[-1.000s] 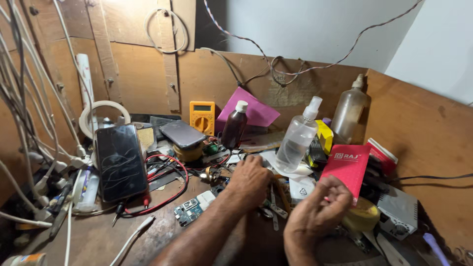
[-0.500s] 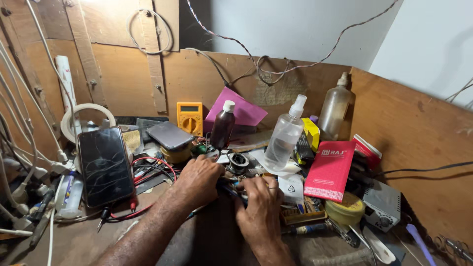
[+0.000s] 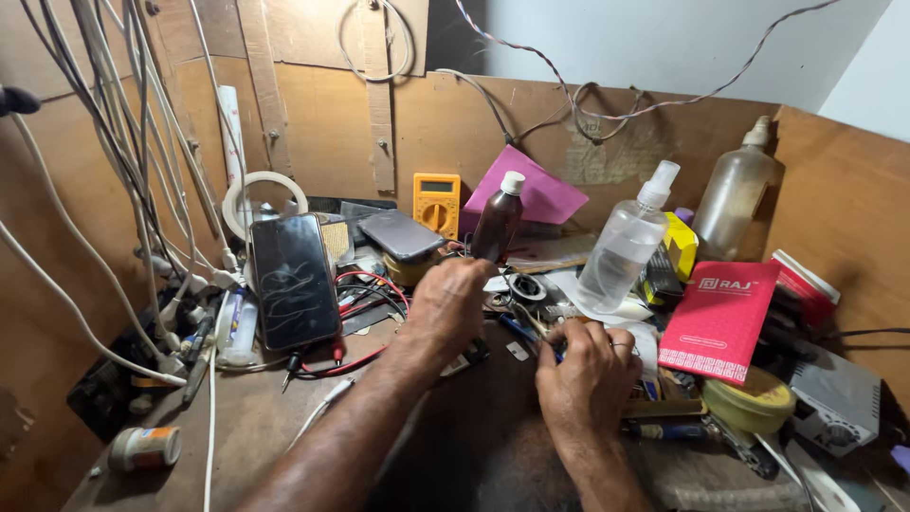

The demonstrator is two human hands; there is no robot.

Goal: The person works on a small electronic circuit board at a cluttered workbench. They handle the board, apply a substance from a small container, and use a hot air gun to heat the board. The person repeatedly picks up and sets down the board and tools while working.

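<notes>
Just in front of the dark brown bottle (image 3: 497, 220), the left hand (image 3: 451, 301) has lifted off the clutter since half a second ago and hovers loosely curled, holding nothing visible. Right of the bottle and nearer, the right hand (image 3: 585, 372) stays lower, fingers pressed together pinching slim metal tweezers (image 3: 528, 322) above the worn wooden tabletop (image 3: 256, 427). Further right lies a flat red booklet (image 3: 718, 318).

Small tweezers (image 3: 527, 320) amid bench clutter
</notes>
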